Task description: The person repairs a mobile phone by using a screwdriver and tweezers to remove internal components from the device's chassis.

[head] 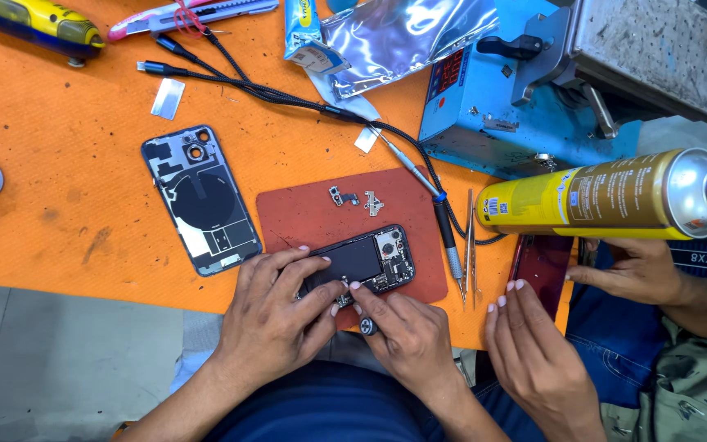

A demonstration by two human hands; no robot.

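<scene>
Orange paper covers the table (59, 205), and a reddish-brown work mat (312, 213) lies on it near the front edge. On the mat's lower part rests an opened phone (366, 260) with its dark battery and circuit board showing. The left hand (276, 315) lies over the phone's lower left end, fingers curled down on it, its grip narrow and pressing on the body. The right hand (407, 331) comes in from below right, its fingertips pinched close at the phone's bottom edge; a small dark tool tip seems to sit under them, though I cannot tell exactly what it is. Both hands touch the phone, which sits just above them.

Two small metal brackets (358, 199) lie higher on the mat. A detached phone back cover (202, 200) lies left of the mat. A screwdriver (448, 237) and tweezers (470, 245) lie along the mat's right edge. Another person's hands (533, 344) hold a dark red phone (543, 263) to the right, under a yellow spray can (607, 195). A blue machine (517, 115) stands behind.
</scene>
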